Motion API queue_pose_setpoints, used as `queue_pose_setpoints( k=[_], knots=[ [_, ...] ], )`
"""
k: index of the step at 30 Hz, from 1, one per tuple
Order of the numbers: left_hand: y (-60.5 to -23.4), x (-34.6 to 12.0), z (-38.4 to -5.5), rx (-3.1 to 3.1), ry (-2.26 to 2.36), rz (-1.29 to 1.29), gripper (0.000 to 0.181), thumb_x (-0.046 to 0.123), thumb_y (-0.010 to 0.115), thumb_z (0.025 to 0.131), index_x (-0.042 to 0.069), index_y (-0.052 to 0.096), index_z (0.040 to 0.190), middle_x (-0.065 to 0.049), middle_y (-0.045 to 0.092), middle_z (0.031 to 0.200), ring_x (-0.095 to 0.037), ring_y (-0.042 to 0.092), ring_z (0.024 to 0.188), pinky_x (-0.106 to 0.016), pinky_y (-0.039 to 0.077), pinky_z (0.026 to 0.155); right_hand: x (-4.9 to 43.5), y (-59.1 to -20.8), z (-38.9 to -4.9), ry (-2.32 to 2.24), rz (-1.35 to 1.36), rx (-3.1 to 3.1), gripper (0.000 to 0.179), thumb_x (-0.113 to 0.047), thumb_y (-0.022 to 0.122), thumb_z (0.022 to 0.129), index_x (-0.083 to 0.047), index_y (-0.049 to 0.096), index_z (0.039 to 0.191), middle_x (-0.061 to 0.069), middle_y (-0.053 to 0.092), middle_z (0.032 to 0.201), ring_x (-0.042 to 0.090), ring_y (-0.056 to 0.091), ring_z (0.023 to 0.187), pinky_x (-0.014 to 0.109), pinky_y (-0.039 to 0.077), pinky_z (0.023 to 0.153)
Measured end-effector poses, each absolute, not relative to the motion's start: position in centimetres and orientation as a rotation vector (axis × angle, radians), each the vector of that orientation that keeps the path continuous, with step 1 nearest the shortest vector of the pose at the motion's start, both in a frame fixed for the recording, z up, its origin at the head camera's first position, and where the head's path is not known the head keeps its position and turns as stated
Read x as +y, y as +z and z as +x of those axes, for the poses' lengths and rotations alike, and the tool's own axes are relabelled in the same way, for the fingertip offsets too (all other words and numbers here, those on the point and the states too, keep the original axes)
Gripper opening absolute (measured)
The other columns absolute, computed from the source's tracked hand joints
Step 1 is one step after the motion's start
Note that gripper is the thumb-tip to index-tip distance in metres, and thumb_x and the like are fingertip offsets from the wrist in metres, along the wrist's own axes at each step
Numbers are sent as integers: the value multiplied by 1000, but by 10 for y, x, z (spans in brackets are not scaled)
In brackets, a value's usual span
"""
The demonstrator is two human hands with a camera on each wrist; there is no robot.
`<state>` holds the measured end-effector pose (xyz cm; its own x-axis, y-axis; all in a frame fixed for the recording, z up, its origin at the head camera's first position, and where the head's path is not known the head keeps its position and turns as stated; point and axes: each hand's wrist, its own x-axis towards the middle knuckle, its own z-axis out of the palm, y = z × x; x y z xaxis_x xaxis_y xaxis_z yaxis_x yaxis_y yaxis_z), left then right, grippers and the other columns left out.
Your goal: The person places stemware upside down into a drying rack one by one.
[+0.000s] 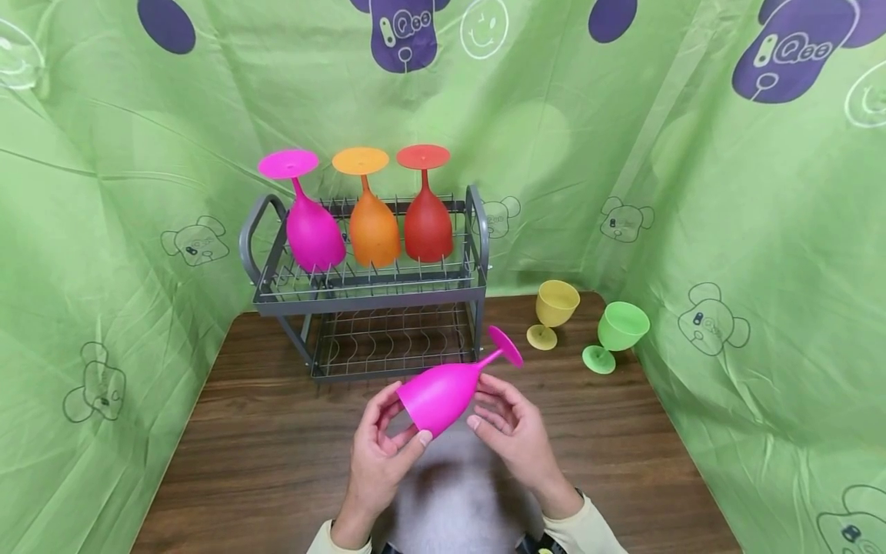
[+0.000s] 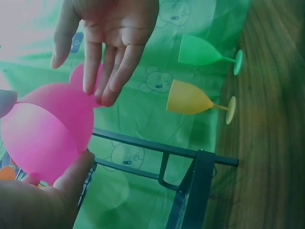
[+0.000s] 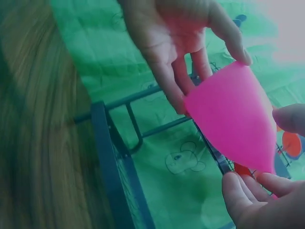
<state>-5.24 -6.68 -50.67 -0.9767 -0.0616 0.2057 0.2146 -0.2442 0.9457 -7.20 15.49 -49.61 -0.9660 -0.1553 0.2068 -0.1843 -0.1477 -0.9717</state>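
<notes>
In the head view, a pink goblet (image 1: 441,394) is held tilted above the counter (image 1: 277,462), in front of a two-tier dish rack (image 1: 374,300), its mouth toward the lower left and its foot toward the upper right. The left hand (image 1: 379,450) grips the rim between thumb and fingers; the right hand (image 1: 515,435) is loosely open beside the lower bowl and stem, its thumb apart from the goblet and some fingertips behind it. The rack's upper tier holds three upturned goblets in a row: a second pink one (image 1: 314,235) leaning left, an orange one (image 1: 374,231) and a red one (image 1: 428,227), their mouths down among the wires and out of sight. To the right of the rack, a yellow goblet (image 1: 556,308) and a green goblet (image 1: 621,329) stand upright, mouths up. The sleeves (image 1: 584,531) are cut off below. In the left wrist view, the held goblet's mouth faces the camera, baring part of its pale inner wall; the right hand's extended fingers cover the stem and part of the foot, and the left hand is cropped. In the right wrist view, the bowl hides much of the rack, the stem is mostly concealed by the right hand, and whether those fingers press on it is hard to tell.
</notes>
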Motion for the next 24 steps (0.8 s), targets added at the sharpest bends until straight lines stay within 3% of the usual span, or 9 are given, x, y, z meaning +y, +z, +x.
queue_pose_setpoints(
  k=[7,12,24],
  knots=[
    [-510,-63,-49,-1712,-2452,-270,78,-19,74,83,-4,41,152,-16,51,146,-20,60,129,-42,63,97,145,-495,-72,2799,368,-1695,58,9,66,96,10,43,149,6,64,132,14,68,121,30,59,103],
    [-518,-59,-47,-1634,-2526,-363,79,-19,72,85,-14,31,152,-15,51,145,-20,59,131,-40,63,98,139,-494,-70,2924,286,-1573,51,6,66,97,-1,49,145,4,65,127,14,69,116,30,61,100],
    [-532,-53,-47,-1508,-2602,-400,80,-19,69,85,-14,27,153,-13,52,146,-18,57,135,-39,61,102,138,-493,-69,2849,223,-1657,58,6,71,94,5,46,147,7,64,127,16,68,115,30,61,100]
  ],
)
